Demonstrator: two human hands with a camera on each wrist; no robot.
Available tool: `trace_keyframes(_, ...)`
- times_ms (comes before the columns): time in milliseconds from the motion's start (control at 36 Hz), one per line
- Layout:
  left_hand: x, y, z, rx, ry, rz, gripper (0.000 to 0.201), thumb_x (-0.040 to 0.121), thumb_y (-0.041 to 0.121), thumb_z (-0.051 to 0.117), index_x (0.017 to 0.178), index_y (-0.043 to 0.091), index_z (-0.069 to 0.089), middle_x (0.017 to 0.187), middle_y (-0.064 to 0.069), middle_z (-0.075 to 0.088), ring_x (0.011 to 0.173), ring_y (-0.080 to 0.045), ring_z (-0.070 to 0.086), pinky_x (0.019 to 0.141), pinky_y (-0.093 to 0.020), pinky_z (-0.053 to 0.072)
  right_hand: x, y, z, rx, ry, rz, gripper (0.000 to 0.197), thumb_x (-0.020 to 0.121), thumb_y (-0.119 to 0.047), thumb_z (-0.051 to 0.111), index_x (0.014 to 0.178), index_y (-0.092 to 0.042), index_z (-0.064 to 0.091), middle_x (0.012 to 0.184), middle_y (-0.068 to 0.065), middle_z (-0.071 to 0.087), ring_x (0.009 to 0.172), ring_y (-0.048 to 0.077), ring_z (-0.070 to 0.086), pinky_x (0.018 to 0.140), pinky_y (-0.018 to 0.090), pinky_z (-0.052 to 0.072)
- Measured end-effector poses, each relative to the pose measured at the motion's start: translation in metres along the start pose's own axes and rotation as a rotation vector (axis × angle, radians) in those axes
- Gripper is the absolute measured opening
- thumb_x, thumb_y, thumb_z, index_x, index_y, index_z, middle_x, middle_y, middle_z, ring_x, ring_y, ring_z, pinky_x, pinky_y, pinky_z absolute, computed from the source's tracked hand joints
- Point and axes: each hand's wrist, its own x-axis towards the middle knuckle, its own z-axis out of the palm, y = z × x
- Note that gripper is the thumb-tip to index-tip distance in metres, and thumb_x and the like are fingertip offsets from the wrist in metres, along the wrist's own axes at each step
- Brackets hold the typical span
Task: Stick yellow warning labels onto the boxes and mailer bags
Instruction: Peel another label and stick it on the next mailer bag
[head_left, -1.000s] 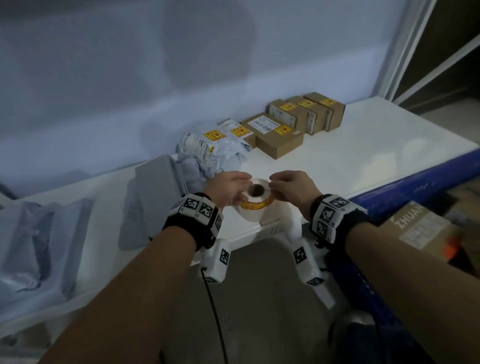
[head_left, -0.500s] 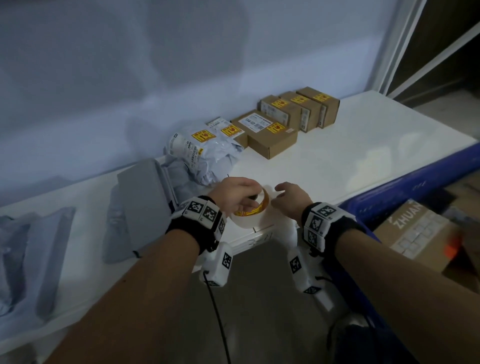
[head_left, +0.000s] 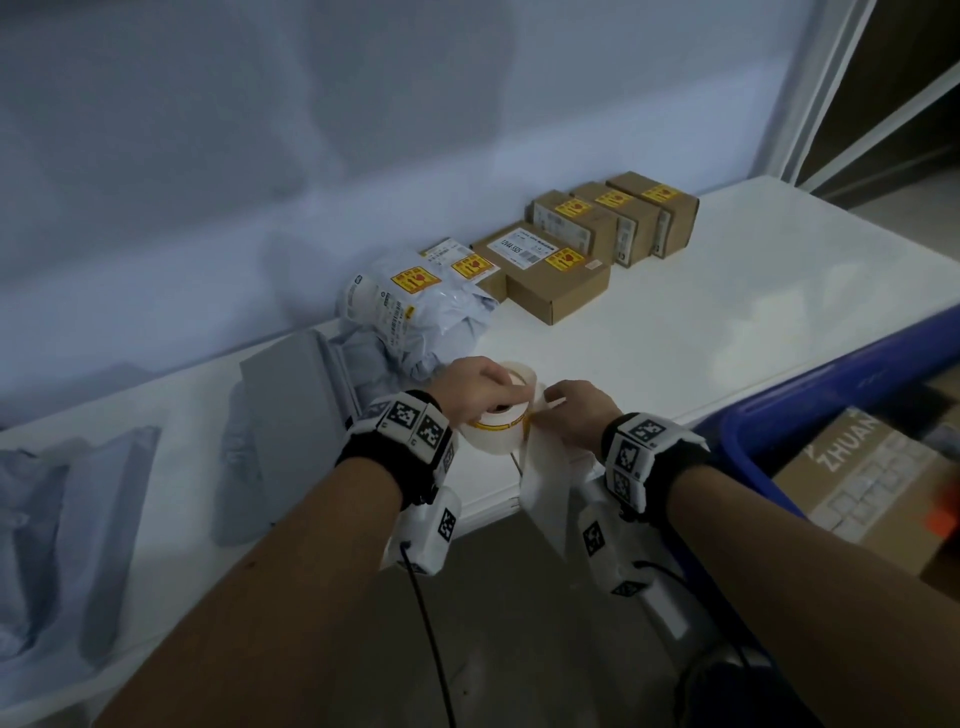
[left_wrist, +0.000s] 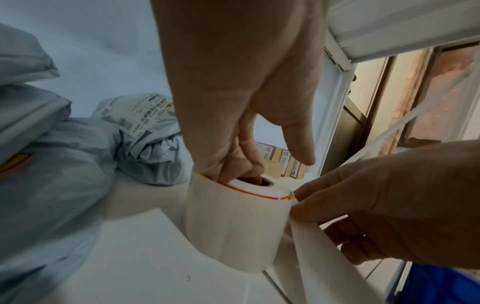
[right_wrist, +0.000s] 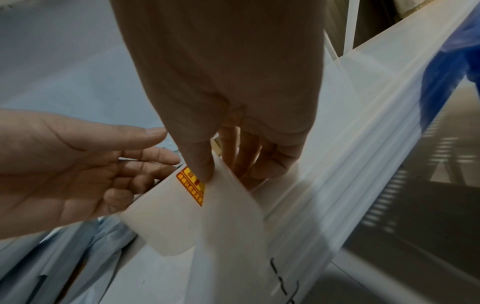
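A: Where is the label roll (head_left: 500, 422) kept?

B: It is stood on end at the near edge of the table (head_left: 727, 332), between the two hands. It is steadied by the left hand (head_left: 475, 387), whose fingers are curled into the core while the thumb is left free. The loose liner (head_left: 540, 483) is hung over the table edge.

A: And the right hand (head_left: 574, 410)?

B: The liner is pinched beside the roll, and a yellow label (right_wrist: 192, 186) is pressed under the thumb.

A: How is this peel best done?

B: Probably the roll should be held still and the liner bent back sharply, so that a label corner is lifted cleanly. The adhesive side should be touched as little as possible.

A: What is shown by one view only?

B: The printed label under the thumb is seen plainly only from the right wrist. The fingers inside the core are seen only from the left wrist. From the head view alone, the labelled boxes (head_left: 597, 234) and a labelled bag (head_left: 410, 306) are seen along the wall, and grey bags (head_left: 291, 410) that seem unlabelled lie to the left.
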Motion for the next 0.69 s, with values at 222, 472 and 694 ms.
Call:
trace_keyframes(222, 0.003, -0.001, 0.001, 0.114, 0.026, 0.03, 0.04, 0.082, 0.039, 0.078, 0.104, 0.006, 0.071, 0.106, -0.006, 0.064, 0.105, -0.023, 0.06, 0.092, -0.033, 0.045, -0.004, -0.013, 0.002, 0.016, 0.024, -0.046, 0.028, 0.094, -0.026, 0.053, 0.113, -0.008, 0.064, 0.119, 0.013, 0.065, 0.11, 0.032, 0.061, 0.089, 0.036, 0.051)
trace_keyframes(472, 0.001, -0.022, -0.004, 0.305, 0.17, 0.028, 0.036, 0.081, 0.031, 0.078, 0.099, 0.014, 0.053, 0.105, -0.005, 0.056, 0.104, -0.026, 0.058, 0.079, -0.03, 0.042, -0.01, -0.004, 0.003, 0.027, -0.045, -0.004, 0.033, 0.092, -0.021, 0.054, 0.119, -0.004, 0.059, 0.115, 0.013, 0.06, 0.109, 0.033, 0.061, 0.091, 0.043, 0.055)
trace_keyframes(694, -0.007, -0.028, -0.011, 0.237, 0.101, 0.081, 0.028, 0.082, 0.009, 0.076, 0.098, 0.014, 0.055, 0.098, -0.005, 0.066, 0.097, -0.02, 0.062, 0.07, -0.02, 0.044, -0.008, 0.003, 0.002, 0.029, 0.073, -0.015, 0.048, 0.093, -0.034, 0.059, 0.134, -0.01, 0.05, 0.13, 0.012, 0.058, 0.118, 0.031, 0.056, 0.096, 0.038, 0.048)
